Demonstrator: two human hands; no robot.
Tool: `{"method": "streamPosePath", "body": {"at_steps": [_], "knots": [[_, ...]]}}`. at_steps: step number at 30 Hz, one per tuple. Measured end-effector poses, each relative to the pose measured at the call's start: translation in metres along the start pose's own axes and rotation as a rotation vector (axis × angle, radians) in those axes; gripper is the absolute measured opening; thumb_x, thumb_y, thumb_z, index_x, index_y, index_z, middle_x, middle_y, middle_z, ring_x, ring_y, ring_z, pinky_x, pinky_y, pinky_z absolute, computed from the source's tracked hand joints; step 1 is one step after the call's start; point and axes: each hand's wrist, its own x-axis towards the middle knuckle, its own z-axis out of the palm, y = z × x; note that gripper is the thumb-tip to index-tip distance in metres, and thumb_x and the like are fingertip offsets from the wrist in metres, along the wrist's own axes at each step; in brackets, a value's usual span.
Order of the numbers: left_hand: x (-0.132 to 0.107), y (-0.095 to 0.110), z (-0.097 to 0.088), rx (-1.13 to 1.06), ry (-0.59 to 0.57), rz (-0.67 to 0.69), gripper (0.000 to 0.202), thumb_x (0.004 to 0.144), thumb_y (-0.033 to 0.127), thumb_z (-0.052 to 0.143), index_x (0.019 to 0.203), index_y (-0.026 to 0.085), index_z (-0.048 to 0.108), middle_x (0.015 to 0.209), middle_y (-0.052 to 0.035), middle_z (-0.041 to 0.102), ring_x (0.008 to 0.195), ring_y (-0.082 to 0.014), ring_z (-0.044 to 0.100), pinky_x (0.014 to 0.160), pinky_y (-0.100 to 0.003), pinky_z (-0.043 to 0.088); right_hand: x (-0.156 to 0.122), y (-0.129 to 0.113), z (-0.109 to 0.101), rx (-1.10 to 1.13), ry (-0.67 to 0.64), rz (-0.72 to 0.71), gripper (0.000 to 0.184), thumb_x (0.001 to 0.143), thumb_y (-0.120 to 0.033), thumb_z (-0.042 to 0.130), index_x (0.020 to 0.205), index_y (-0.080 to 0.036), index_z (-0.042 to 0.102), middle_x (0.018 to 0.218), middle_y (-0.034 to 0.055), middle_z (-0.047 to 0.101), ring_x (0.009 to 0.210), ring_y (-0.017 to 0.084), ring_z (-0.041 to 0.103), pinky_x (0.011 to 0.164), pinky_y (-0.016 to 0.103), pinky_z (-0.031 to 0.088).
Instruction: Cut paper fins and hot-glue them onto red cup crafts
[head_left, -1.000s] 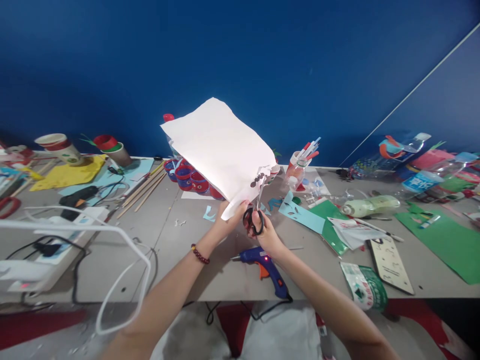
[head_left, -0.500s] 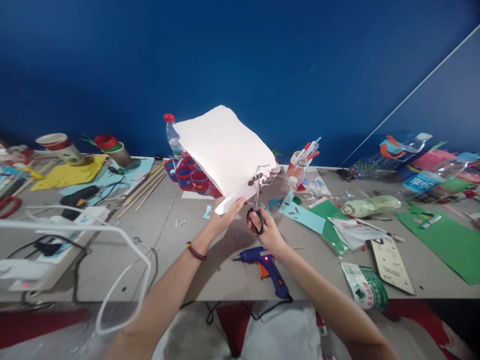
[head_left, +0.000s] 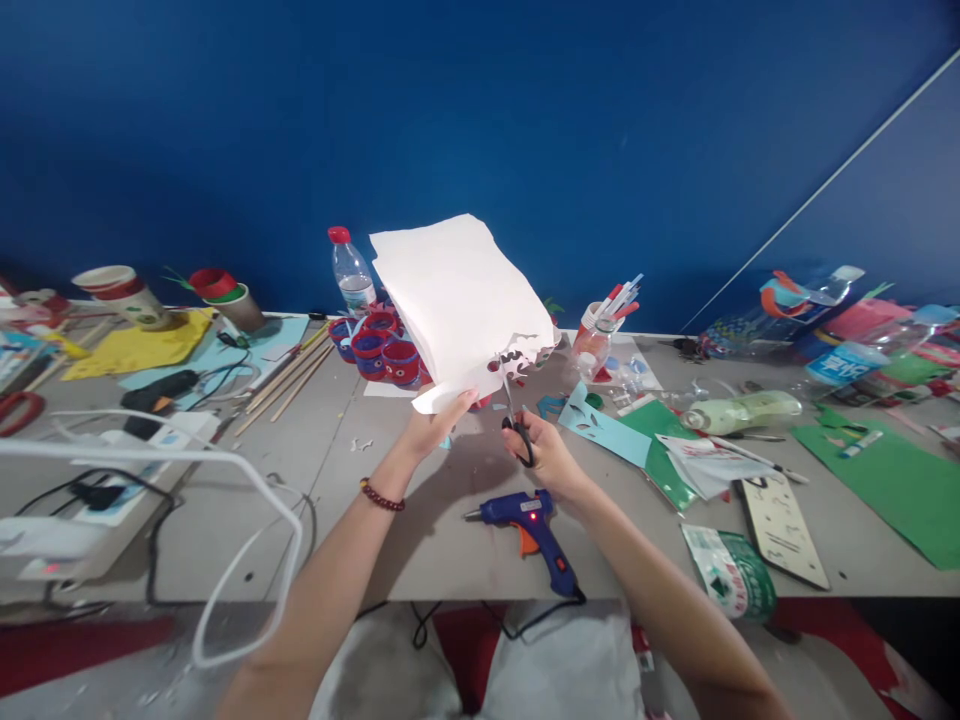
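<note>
My left hand (head_left: 439, 425) pinches the near lower corner of a large white sheet of paper (head_left: 461, 300), held up above the table. Several cut-out holes and a ragged edge show at the sheet's lower right. Black-handled scissors (head_left: 519, 440) sit in my right hand (head_left: 551, 455), fingers in the loops, with the blades pointing up at the paper beside a hole. Below my hands lies a blue hot glue gun (head_left: 529, 525) with an orange trigger and a small red light. Behind the paper, partly hidden, stand red and blue paper cups (head_left: 375, 355).
A clear bottle with a red cap (head_left: 351, 270) stands behind the cups. Wooden sticks (head_left: 289, 385) and a white power strip (head_left: 124, 500) with cables lie left. Right are a cup of markers (head_left: 596, 335), cut light-blue paper (head_left: 604, 425), green sheets (head_left: 889, 480) and plastic bottles (head_left: 847, 362).
The paper has turned slightly and shifted right at its top, uncovering more of the bottle. My left hand has moved a little left and down, and the scissors have tilted to the left.
</note>
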Motion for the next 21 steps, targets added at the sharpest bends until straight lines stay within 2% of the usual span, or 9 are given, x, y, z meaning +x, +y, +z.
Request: {"method": "streamPosePath", "body": {"at_steps": [4, 8, 10, 12, 14, 18, 21], "knots": [[-0.001, -0.002, 0.0, -0.004, 0.029, -0.003, 0.024, 0.075, 0.04, 0.067, 0.069, 0.016, 0.07, 0.075, -0.0072, 0.072, 0.079, -0.0212, 0.067, 0.074, -0.031, 0.055, 0.0, -0.005, -0.005, -0.029, -0.036, 0.014, 0.049, 0.065, -0.063, 0.068, 0.074, -0.019, 0.046, 0.054, -0.0065, 0.041, 0.051, 0.008, 0.032, 0.049, 0.023, 0.022], [0.0, -0.01, 0.004, -0.065, 0.173, -0.001, 0.026, 0.071, 0.037, 0.07, 0.086, 0.015, 0.072, 0.088, -0.0086, 0.074, 0.081, -0.0196, 0.067, 0.074, -0.029, 0.054, 0.0, -0.009, -0.009, -0.063, -0.055, 0.009, 0.048, 0.064, -0.061, 0.07, 0.07, -0.019, 0.046, 0.055, -0.0064, 0.04, 0.051, 0.008, 0.031, 0.049, 0.024, 0.021], [0.0, -0.015, 0.005, -0.065, 0.23, 0.016, 0.03, 0.072, 0.038, 0.07, 0.09, 0.015, 0.071, 0.084, -0.0073, 0.073, 0.073, -0.0166, 0.065, 0.065, -0.026, 0.053, 0.0, -0.01, -0.011, -0.074, -0.067, 0.009, 0.048, 0.064, -0.059, 0.071, 0.069, -0.019, 0.045, 0.054, -0.0065, 0.039, 0.051, 0.008, 0.03, 0.049, 0.024, 0.02], [0.001, -0.019, 0.005, -0.047, 0.235, 0.003, 0.03, 0.073, 0.041, 0.068, 0.085, 0.013, 0.071, 0.071, -0.005, 0.07, 0.059, -0.013, 0.06, 0.053, -0.023, 0.048, 0.001, -0.009, -0.012, -0.081, -0.078, 0.009, 0.047, 0.064, -0.057, 0.072, 0.069, -0.02, 0.045, 0.053, -0.0066, 0.039, 0.051, 0.008, 0.03, 0.048, 0.024, 0.019], [0.002, -0.02, 0.005, -0.045, 0.237, -0.008, 0.032, 0.072, 0.043, 0.069, 0.08, 0.012, 0.071, 0.065, -0.0041, 0.068, 0.054, -0.0117, 0.057, 0.049, -0.022, 0.044, 0.001, -0.008, -0.014, -0.085, -0.084, 0.002, 0.046, 0.065, -0.057, 0.071, 0.069, -0.019, 0.045, 0.053, -0.0065, 0.039, 0.05, 0.008, 0.029, 0.048, 0.024, 0.019], [0.003, -0.016, 0.008, -0.083, 0.257, -0.015, 0.035, 0.068, 0.046, 0.072, 0.08, 0.013, 0.071, 0.07, -0.0071, 0.07, 0.066, -0.0165, 0.063, 0.055, -0.024, 0.049, 0.002, -0.007, -0.016, -0.097, -0.088, -0.017, 0.045, 0.067, -0.056, 0.071, 0.069, -0.019, 0.045, 0.053, -0.0068, 0.038, 0.05, 0.007, 0.028, 0.047, 0.023, 0.018], [0.005, -0.015, 0.01, -0.134, 0.267, -0.022, 0.038, 0.065, 0.048, 0.074, 0.077, 0.013, 0.069, 0.066, -0.0072, 0.068, 0.07, -0.0186, 0.064, 0.057, -0.026, 0.051, 0.002, -0.007, -0.018, -0.106, -0.094, -0.02, 0.044, 0.067, -0.055, 0.071, 0.067, -0.019, 0.044, 0.052, -0.0076, 0.035, 0.049, 0.006, 0.025, 0.046, 0.023, 0.016]]}}
